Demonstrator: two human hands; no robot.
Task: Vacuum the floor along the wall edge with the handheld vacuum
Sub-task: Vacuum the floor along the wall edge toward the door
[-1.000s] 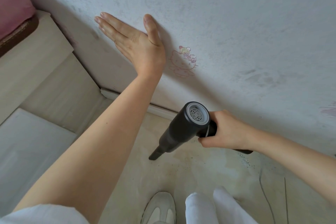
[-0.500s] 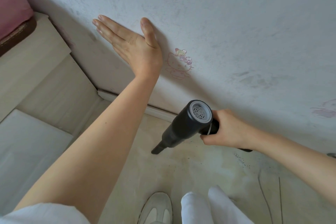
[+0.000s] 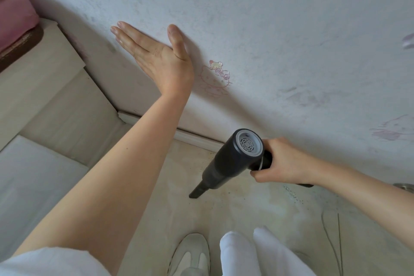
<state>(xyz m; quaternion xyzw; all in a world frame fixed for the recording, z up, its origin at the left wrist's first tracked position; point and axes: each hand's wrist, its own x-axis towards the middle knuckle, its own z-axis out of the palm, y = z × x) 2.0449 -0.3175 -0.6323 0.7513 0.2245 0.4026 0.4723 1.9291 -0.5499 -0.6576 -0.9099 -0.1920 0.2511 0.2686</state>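
Two hands shared the work: my left hand [image 3: 164,63] lay flat against the wall [image 3: 280,36], fingers straight, bracing me, while my right hand [image 3: 283,161] clenched the grip of the handheld vacuum [image 3: 233,159]. Its nozzle [image 3: 197,191] pointed down at the floor [image 3: 257,208], a little out from the baseboard [image 3: 195,138]. Dark specks [image 3: 292,194] lay near the wall under my right wrist. To do this well, I judged the tip should sit low, run tight along the baseboard, and move slowly toward those specks.
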